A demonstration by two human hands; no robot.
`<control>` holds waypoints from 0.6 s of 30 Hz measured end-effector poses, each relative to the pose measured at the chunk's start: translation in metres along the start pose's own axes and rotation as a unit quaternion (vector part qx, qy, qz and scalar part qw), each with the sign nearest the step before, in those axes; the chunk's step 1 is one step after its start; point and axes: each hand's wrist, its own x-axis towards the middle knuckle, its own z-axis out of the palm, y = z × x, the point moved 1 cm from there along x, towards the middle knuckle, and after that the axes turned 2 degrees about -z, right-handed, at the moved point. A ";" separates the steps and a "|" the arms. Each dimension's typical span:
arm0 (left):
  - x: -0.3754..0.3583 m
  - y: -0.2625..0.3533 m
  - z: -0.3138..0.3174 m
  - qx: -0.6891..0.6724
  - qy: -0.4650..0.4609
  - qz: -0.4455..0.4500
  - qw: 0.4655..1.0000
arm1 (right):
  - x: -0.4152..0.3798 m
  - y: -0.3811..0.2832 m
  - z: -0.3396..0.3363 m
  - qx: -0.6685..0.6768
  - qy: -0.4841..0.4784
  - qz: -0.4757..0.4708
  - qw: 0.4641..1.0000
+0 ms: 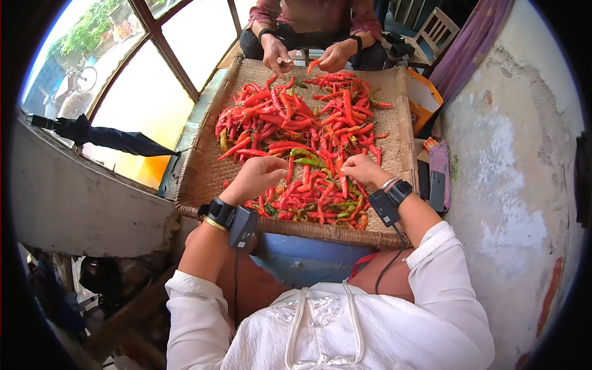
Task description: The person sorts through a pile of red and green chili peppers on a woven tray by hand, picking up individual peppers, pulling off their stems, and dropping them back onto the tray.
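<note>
Many red chili peppers lie heaped on a woven tray, with some green ones among them. My left hand is over the near left part of the heap, its fingers drawn together beside a red pepper; what they hold, if anything, is hidden. At the near right of the heap, my right hand pinches at the upper end of a red pepper, which points toward me.
Across the tray, another person's hands hold a red pepper. A folded umbrella lies at the left by the window. On the right are a phone, an orange box and a wall. A wooden chair stands behind.
</note>
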 end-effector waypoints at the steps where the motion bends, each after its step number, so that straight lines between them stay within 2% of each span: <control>1: -0.003 -0.001 -0.004 0.010 -0.005 0.001 1.000 | 0.005 -0.002 0.003 -0.036 0.007 0.019 0.999; 2: -0.004 -0.001 -0.009 -0.002 -0.016 -0.006 1.000 | 0.010 -0.005 0.002 -0.167 0.021 -0.002 0.986; 3: -0.003 -0.003 -0.013 -0.013 -0.015 -0.003 1.000 | 0.008 -0.015 0.006 -0.177 0.018 0.002 0.984; 5: 0.006 -0.004 -0.021 -0.020 -0.011 0.014 1.000 | 0.003 -0.033 0.014 -0.292 0.113 0.038 0.949; 6: 0.010 -0.003 -0.025 -0.036 -0.012 0.017 0.999 | 0.004 -0.037 0.018 -0.324 0.123 0.051 0.937; 9: 0.027 -0.006 -0.030 -0.116 -0.010 0.025 0.993 | 0.009 -0.031 0.024 -0.343 0.126 0.002 0.931; 10: 0.034 -0.010 -0.029 -0.110 0.016 0.045 0.993 | 0.009 -0.037 0.020 -0.353 0.123 0.007 0.928; 11: 0.039 -0.012 -0.026 -0.124 0.015 0.046 0.991 | 0.007 -0.043 0.015 -0.349 0.095 -0.018 0.932; 13: 0.043 -0.010 -0.023 0.095 0.069 0.122 0.986 | 0.003 -0.056 0.012 -0.349 0.061 -0.038 0.934; 14: 0.047 -0.015 -0.017 0.049 0.072 0.116 0.989 | 0.005 -0.061 0.014 -0.199 0.018 -0.042 0.979; 15: 0.049 -0.017 -0.011 0.046 0.068 0.105 0.991 | 0.006 -0.068 0.016 -0.042 -0.025 -0.042 0.998; 16: 0.050 -0.019 -0.005 0.052 0.054 0.104 0.992 | 0.003 -0.085 0.022 0.112 -0.070 -0.001 0.991; 18: 0.044 -0.017 0.004 0.053 0.028 0.088 0.994 | 0.007 -0.096 0.038 0.146 -0.074 0.006 0.987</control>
